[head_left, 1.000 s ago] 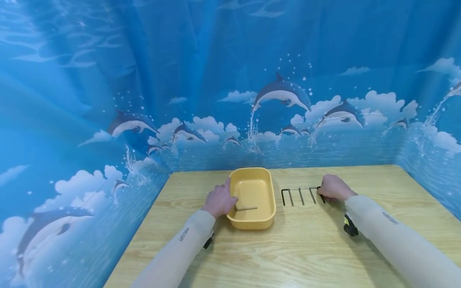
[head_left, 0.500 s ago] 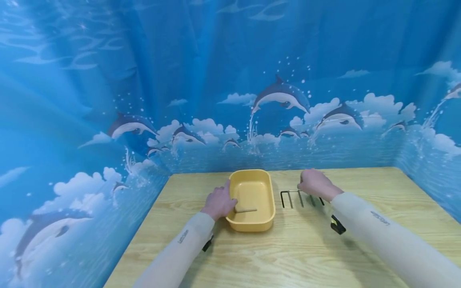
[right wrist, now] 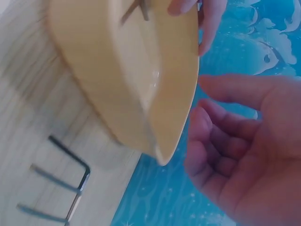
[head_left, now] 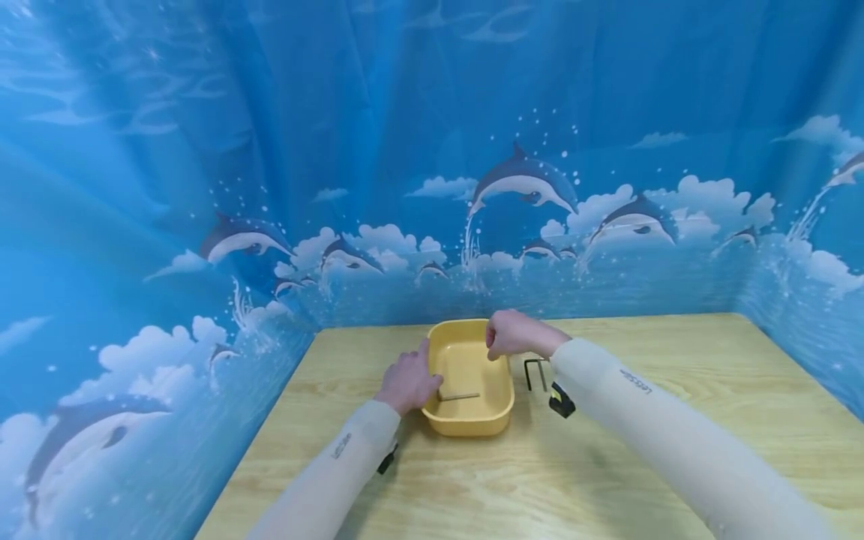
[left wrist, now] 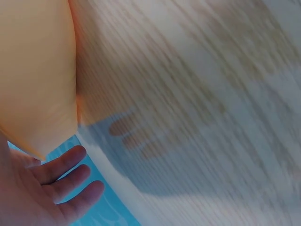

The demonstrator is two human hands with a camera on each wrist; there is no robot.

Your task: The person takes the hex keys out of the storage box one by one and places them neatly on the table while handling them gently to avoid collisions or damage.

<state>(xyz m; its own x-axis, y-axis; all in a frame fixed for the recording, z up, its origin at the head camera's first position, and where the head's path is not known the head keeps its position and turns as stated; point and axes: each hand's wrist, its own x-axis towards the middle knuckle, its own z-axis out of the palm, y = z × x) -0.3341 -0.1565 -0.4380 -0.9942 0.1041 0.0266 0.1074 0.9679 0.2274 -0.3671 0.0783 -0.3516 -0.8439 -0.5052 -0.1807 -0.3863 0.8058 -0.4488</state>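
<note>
A yellow plastic tub [head_left: 470, 426] stands on the table, with my left hand [head_left: 408, 381] at its left side. The left thumb reaches over the rim, while several fingers extend outside the wall in the left wrist view. Inside lies a silver hex key [head_left: 460, 396]. My right hand [head_left: 514, 334] is over the tub's far right rim, fingers curled. In the right wrist view no object shows between its thumb and fingers; whether a key is hidden there I cannot tell. Right of the tub, a black hex key [right wrist: 83, 173] and grey ones [right wrist: 51, 176] lie in a row.
The light wood table [head_left: 607, 457] ends at a blue dolphin-print curtain [head_left: 378, 285] at the back and left. My right forearm [head_left: 648, 405] covers part of the row of keys in the head view.
My right hand has moved left from the right end of the hex-key row to the tub's rim. My left hand stays at the tub's left side.
</note>
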